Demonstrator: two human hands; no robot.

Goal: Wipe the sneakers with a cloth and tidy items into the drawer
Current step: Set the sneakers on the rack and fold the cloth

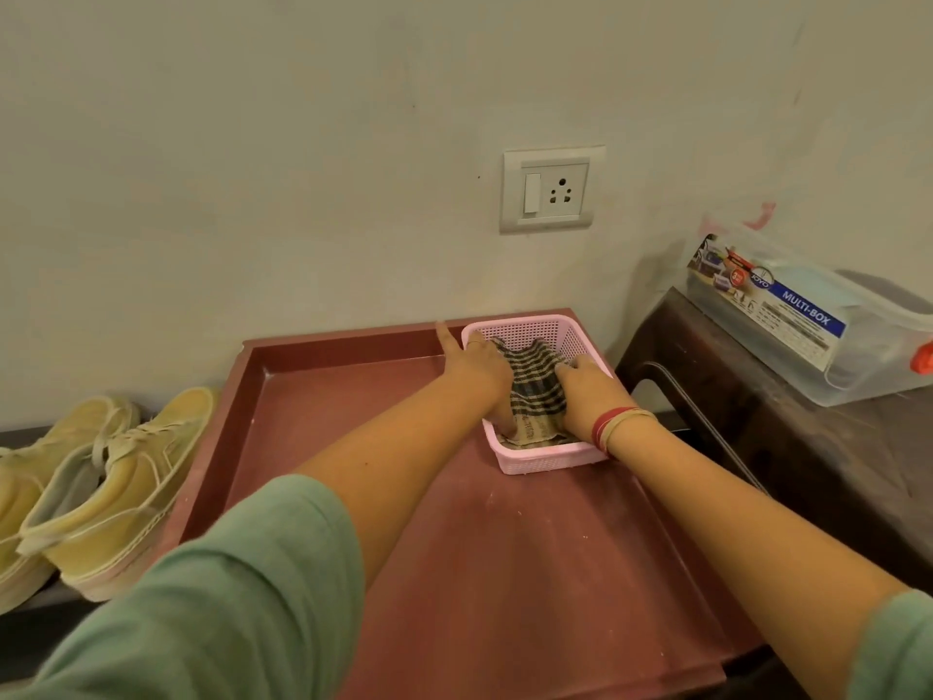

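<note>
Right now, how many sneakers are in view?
2: the first sneaker beside the red drawer's left wall, the second sneaker just left of it, cut off by the frame edge; more could lie out of view.

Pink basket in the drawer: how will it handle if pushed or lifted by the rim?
Probably light: the pink basket is thin perforated plastic with just a checked cloth showing inside. Its walls may flex if squeezed. Low and wide, it should slide across the smooth drawer floor rather than tip.
</note>
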